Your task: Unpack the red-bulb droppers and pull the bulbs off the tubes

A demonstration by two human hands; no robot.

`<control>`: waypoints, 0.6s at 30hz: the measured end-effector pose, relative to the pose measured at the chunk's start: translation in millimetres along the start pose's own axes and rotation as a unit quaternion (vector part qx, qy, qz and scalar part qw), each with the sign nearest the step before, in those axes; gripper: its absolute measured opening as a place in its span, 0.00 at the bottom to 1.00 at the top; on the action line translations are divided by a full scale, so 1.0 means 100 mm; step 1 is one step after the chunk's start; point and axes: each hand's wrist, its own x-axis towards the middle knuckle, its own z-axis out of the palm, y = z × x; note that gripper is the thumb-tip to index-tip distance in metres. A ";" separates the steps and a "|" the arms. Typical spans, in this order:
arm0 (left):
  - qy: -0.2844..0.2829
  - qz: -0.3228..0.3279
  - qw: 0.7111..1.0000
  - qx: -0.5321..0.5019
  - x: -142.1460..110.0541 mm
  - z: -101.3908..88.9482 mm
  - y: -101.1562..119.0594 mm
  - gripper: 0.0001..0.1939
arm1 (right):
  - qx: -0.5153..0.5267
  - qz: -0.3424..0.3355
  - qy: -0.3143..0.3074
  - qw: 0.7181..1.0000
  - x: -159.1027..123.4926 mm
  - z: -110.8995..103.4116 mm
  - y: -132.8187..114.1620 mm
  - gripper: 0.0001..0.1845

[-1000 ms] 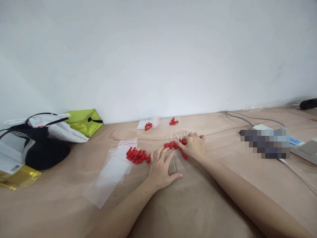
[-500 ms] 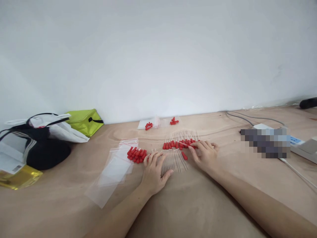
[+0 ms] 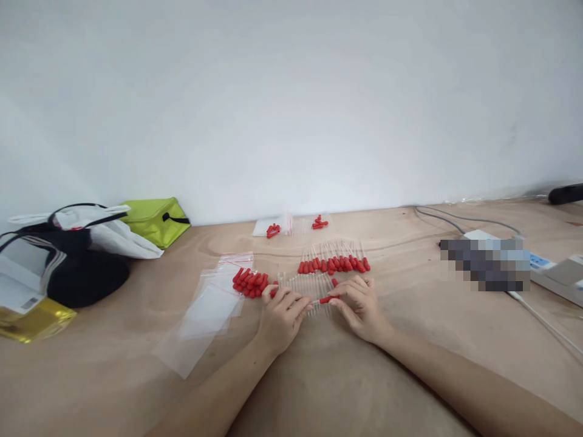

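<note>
My left hand (image 3: 283, 317) is closed, thumb and finger pinching a thin glass dropper tube (image 3: 314, 302). At the tube's right end, my right hand (image 3: 362, 304) pinches a red rubber bulb (image 3: 325, 300); whether the tube is inside the bulb I cannot tell. Under and between my hands lie several loose glass tubes (image 3: 306, 283) side by side. A pile of red bulbs (image 3: 249, 283) sits left of my left hand, and one more red bulb (image 3: 274, 291) shows at its fingers. Behind my hands is a row of droppers with red bulbs (image 3: 336, 264), tubes pointing away.
Clear zip bags (image 3: 204, 315) lie at the left. Small bags with red bulbs (image 3: 273, 230) rest near the wall. A black bag (image 3: 86, 279) and a lime-green bag (image 3: 152, 223) stand far left. At the right are a power strip (image 3: 558, 279) and a grey cable (image 3: 446, 220).
My right hand has moved from the dropper row down and left to meet my left hand, now pinching a red bulb. My left hand has closed on a glass tube.
</note>
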 end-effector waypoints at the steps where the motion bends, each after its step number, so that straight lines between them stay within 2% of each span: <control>1: -0.003 0.001 1.000 0.000 -0.01 0.01 0.00 0.11 | 0.001 -0.005 -0.008 1.000 0.00 0.00 0.00 0.07; 4: -0.002 0.008 1.000 0.005 -0.02 0.01 0.02 0.12 | -0.015 -0.032 -0.026 0.999 0.00 0.00 -0.01 0.08; 10: -0.021 0.036 0.999 -0.012 -0.04 -0.03 0.01 0.14 | -0.051 -0.118 -0.007 0.992 -0.02 0.03 -0.01 0.07; 18: -0.053 0.039 0.997 -0.034 -0.07 -0.05 0.00 0.14 | -0.056 -0.127 -0.019 0.990 -0.05 0.04 -0.03 0.11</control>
